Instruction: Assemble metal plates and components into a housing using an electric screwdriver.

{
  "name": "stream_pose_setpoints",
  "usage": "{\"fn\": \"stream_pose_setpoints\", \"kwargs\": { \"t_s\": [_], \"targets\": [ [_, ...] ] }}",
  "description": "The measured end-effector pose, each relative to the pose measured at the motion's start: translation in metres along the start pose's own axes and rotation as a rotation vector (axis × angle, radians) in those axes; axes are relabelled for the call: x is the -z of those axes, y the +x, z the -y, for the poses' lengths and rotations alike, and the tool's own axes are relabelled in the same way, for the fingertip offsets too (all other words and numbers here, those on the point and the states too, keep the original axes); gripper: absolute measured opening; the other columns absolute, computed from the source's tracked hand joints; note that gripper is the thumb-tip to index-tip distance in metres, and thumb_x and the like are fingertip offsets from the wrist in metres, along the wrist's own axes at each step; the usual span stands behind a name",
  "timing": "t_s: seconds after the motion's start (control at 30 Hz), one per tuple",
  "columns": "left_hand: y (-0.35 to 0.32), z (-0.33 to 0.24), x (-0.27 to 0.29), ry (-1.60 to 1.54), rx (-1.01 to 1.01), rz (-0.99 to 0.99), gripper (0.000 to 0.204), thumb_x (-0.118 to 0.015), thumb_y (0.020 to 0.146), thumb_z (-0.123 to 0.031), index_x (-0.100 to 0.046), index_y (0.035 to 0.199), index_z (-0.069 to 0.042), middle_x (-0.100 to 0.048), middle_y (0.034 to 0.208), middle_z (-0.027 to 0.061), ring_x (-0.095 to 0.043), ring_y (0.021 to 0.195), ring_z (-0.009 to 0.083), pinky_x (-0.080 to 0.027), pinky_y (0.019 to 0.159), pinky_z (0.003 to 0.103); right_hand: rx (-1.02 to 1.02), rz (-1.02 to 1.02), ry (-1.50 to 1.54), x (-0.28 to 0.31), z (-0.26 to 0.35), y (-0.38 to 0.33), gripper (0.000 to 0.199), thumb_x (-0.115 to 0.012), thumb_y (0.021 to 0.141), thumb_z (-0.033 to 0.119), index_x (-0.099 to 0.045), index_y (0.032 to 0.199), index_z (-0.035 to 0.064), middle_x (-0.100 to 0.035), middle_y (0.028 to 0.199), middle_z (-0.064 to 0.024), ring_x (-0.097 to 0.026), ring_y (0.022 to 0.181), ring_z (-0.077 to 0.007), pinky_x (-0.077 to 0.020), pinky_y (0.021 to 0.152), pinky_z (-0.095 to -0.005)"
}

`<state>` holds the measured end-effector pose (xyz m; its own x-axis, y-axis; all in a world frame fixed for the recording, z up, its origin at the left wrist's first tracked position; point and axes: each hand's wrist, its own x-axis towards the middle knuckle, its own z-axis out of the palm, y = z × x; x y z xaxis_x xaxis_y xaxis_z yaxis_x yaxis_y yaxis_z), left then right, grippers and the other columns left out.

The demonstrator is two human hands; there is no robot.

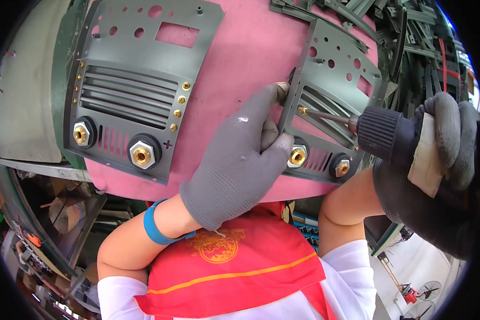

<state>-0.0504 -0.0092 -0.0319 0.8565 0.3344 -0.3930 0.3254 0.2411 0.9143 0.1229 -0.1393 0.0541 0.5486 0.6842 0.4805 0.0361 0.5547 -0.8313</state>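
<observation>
My left hand [237, 152], in a grey glove, grips the left edge of a dark grey metal panel [333, 88] on the right of the pink surface. A black power screwdriver [381, 130] is held in my right hand [447, 136], also gloved. Its long bit reaches left to a brass screw [303, 110] at the panel's left side. Slanted louvre slats [328, 114] lie across the panel's opening. Below them sit two brass connectors, one [297, 156] partly behind my left hand and the other [341, 167] farther right.
A similar panel [130, 50] stands on the left, with straight slats [128, 98], brass screws along both sides and two large connectors [142, 154]. Grey metal strips [416, 32] are piled at the far right. The pink surface [250, 48] shows between the panels.
</observation>
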Motion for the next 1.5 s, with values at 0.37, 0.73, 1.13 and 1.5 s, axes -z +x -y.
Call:
{"fn": "stream_pose_setpoints", "kwargs": {
  "t_s": [0.37,0.73,1.13,1.5],
  "targets": [
    [-0.021,0.001,-0.012,0.059,0.029,-0.228,0.040,-0.067,0.087,-0.004,-0.058,0.124,0.006,-0.034,0.067,-0.0048,-0.035,0.062,0.0037,-0.034,0.055,0.023,-0.081,0.167,-0.059,-0.012,-0.003,0.000,0.016,-0.059,0.083,0.011,-0.044,0.078,0.0123,-0.041,0.073,0.0020,-0.040,0.062,-0.0081,-0.0321,0.063,-0.0265],
    [-0.018,0.004,-0.012,-0.149,0.093,-0.201,0.035,-0.067,0.085,-0.004,-0.062,0.118,0.007,-0.040,0.061,0.0013,-0.038,0.056,0.0079,-0.037,0.052,0.028,-0.163,0.310,-0.136,-0.026,-0.017,0.010,0.017,-0.058,0.086,0.012,-0.042,0.077,0.0127,-0.039,0.074,0.0018,-0.038,0.063,-0.0086,-0.0306,0.063,-0.0274],
    [-0.018,0.005,-0.012,-0.165,0.095,-0.189,0.038,-0.069,0.085,-0.005,-0.062,0.120,0.008,-0.032,0.065,-0.0046,-0.033,0.061,0.0033,-0.032,0.054,0.023,-0.238,0.660,-0.554,-0.041,-0.007,0.026,0.014,-0.056,0.089,0.014,-0.044,0.085,0.0090,-0.042,0.081,0.0007,-0.042,0.066,-0.0077,-0.0353,0.065,-0.0256],
    [-0.024,-0.010,0.012,-0.131,0.082,-0.029,0.033,-0.050,0.097,-0.009,-0.053,0.127,0.005,-0.055,0.089,0.0040,-0.046,0.070,0.0067,-0.043,0.066,0.023,-0.254,1.034,-1.125,-0.048,0.025,0.034,0.015,-0.054,0.094,0.016,-0.046,0.095,0.0038,-0.048,0.091,-0.0007,-0.048,0.070,-0.0061,-0.0423,0.068,-0.0228]
  ]
}}
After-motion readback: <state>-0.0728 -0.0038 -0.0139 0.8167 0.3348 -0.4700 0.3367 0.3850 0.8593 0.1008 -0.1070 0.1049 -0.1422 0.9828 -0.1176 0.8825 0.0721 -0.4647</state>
